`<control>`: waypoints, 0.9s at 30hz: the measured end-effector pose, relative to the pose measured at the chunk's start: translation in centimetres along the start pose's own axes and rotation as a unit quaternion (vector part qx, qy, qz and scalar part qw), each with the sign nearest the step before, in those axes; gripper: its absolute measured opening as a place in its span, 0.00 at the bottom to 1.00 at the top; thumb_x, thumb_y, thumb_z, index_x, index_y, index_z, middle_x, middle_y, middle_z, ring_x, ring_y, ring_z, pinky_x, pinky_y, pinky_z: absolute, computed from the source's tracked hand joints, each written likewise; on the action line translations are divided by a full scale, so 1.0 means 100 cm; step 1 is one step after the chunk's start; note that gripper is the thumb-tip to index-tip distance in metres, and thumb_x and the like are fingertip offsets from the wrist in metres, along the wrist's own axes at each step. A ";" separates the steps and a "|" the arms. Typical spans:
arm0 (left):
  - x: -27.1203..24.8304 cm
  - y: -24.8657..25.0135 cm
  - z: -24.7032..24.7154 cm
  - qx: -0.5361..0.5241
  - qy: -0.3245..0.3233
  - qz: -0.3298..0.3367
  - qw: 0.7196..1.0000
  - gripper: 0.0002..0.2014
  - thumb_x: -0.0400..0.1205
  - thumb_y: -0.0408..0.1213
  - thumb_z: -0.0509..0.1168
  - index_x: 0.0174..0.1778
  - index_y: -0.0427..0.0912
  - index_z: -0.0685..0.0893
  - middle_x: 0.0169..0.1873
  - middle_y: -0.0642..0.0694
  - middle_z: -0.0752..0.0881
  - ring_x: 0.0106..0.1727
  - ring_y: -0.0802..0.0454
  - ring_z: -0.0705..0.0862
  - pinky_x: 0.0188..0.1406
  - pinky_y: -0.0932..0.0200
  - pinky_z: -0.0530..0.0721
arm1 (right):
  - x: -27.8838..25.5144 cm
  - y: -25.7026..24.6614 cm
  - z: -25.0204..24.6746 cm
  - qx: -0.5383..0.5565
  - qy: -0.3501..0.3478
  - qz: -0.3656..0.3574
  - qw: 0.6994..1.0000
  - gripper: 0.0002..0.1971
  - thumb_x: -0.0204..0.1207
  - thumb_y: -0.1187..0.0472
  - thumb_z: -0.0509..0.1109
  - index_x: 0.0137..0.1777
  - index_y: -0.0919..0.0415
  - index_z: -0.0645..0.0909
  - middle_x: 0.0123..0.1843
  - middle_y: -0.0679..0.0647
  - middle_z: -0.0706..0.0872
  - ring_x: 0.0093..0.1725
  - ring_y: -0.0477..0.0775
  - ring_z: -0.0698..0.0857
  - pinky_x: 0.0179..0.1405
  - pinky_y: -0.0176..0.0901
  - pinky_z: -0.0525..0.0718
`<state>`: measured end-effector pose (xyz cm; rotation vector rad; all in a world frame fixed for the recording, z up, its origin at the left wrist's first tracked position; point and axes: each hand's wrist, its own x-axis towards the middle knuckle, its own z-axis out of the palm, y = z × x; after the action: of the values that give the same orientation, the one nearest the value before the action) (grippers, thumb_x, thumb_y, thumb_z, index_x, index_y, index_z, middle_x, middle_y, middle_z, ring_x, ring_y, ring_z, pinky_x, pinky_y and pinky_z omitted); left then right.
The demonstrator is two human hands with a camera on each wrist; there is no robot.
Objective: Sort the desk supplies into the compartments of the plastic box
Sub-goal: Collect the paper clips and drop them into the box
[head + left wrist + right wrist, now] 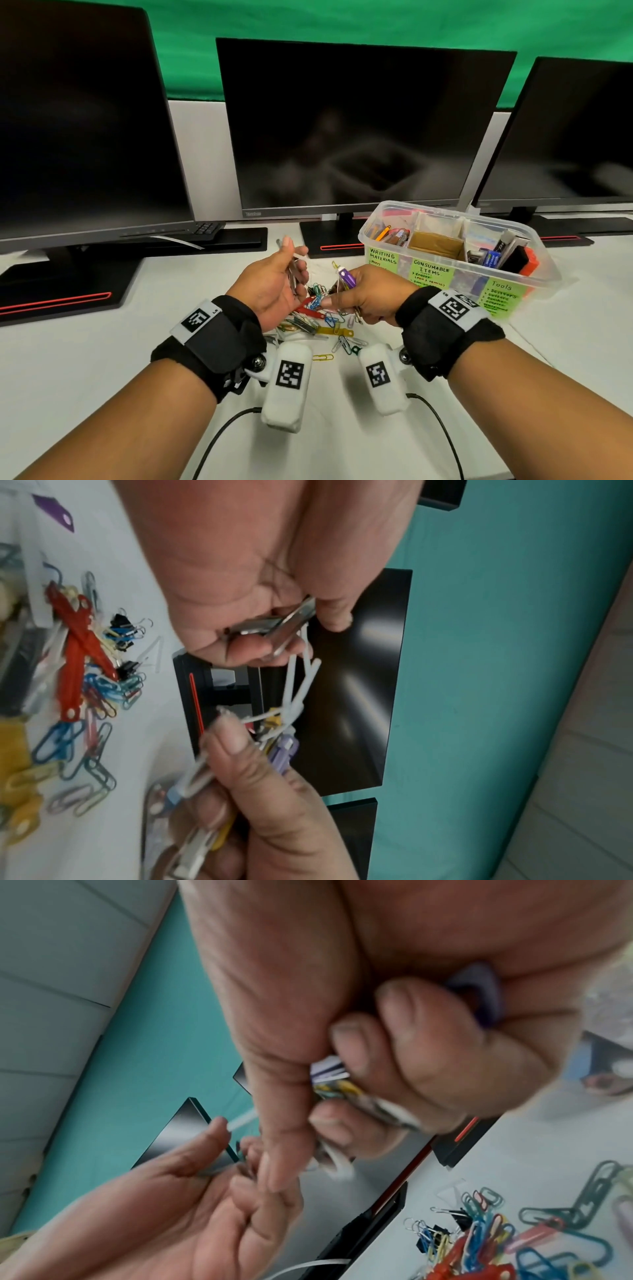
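Note:
My left hand (294, 270) is raised palm-up above the desk and pinches thin metal fastener pieces (291, 623) with white plastic strips (303, 674) hanging from them. My right hand (344, 293), just to its right, grips a bundle of fasteners (337, 1085) with a purple one (346, 277) sticking up. The white strips run between the two hands. Below both hands lies a pile of coloured paper clips (323, 323), red fasteners (80, 653) and black binder clips (441, 1231). The clear plastic box (541, 274) stands at the right, labelled writing materials, consumable items and tools.
Three dark monitors (359, 126) stand along the back of the white desk (102, 359), their black bases (61, 294) close to the pile. The box holds pens at the left, a cardboard piece in the middle and tools at the right. Cables trail from my wrist cameras.

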<state>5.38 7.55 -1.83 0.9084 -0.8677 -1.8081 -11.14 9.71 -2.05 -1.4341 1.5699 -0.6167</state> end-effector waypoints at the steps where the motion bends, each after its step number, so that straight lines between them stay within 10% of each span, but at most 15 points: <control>1: 0.001 -0.001 -0.002 0.012 0.007 -0.003 1.000 0.13 0.84 0.49 0.59 0.46 0.43 0.80 0.29 0.50 0.76 0.34 0.58 0.73 0.34 0.64 0.70 | 0.000 0.000 -0.001 0.006 0.005 0.002 1.000 0.12 0.68 0.58 0.80 0.36 0.63 0.80 0.20 0.49 0.71 0.19 0.48 0.62 0.18 0.37 0.60; 14: 0.014 0.003 0.005 0.052 0.073 0.055 0.994 0.10 0.89 0.38 0.53 0.43 0.44 0.76 0.44 0.45 0.88 0.36 0.56 0.77 0.34 0.64 0.71 | 0.000 -0.005 -0.005 -0.047 0.115 -0.014 0.992 0.13 0.72 0.56 0.76 0.45 0.68 0.86 0.27 0.51 0.75 0.22 0.47 0.69 0.18 0.33 0.66; 27: 0.016 -0.003 0.025 0.071 0.027 0.056 0.996 0.09 0.87 0.30 0.55 0.45 0.45 0.76 0.46 0.42 0.81 0.44 0.52 0.82 0.43 0.59 0.83 | 0.009 -0.003 -0.004 0.054 0.195 -0.082 0.976 0.14 0.70 0.64 0.78 0.33 0.60 0.74 0.24 0.50 0.73 0.18 0.43 0.68 0.11 0.26 0.66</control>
<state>2.62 6.61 -1.27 0.9748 -1.0028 -1.6346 -11.28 8.69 -1.83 -1.4300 1.6918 -1.1203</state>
